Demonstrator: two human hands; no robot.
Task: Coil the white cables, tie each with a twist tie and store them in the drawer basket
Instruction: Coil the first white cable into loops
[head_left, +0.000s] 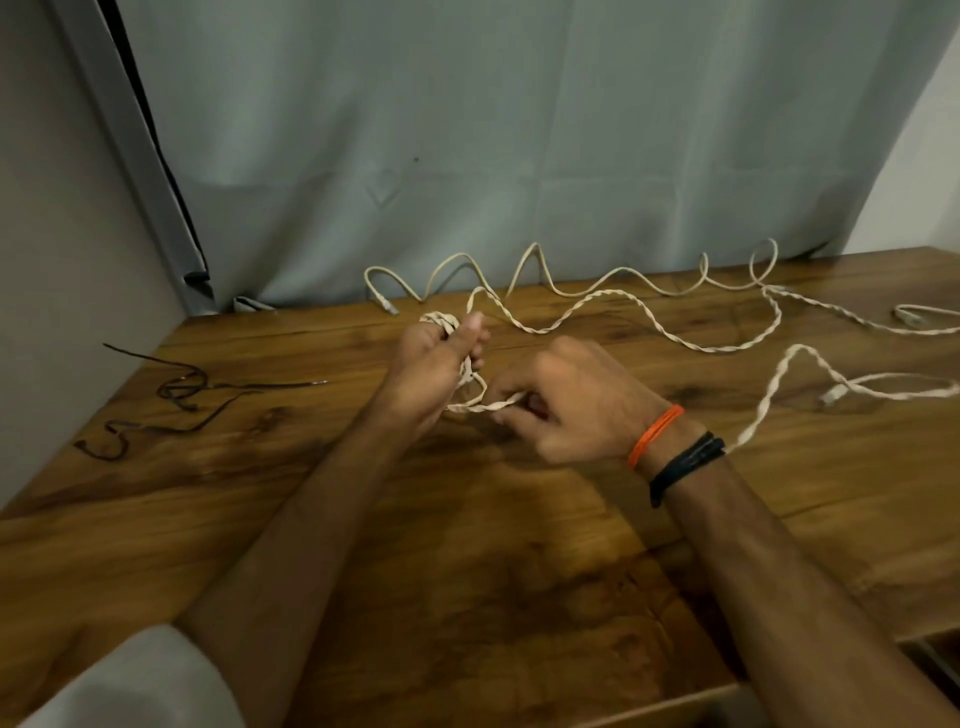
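Left hand: your left hand (434, 358) grips a small coil of the white cable (644, 312).
Right hand: your right hand (566, 410) pinches that cable just beside the coil.
Twist ties: the dark twist ties (182, 389) lie well left of the coil.

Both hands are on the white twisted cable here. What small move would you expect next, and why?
Probably another wrap: the right hand carries the stretch it pinches around the small coil held in the left hand. Only a few loops are gathered, while most of the white cable trails loose across the wooden table. The dark twist ties lie untouched to the left.
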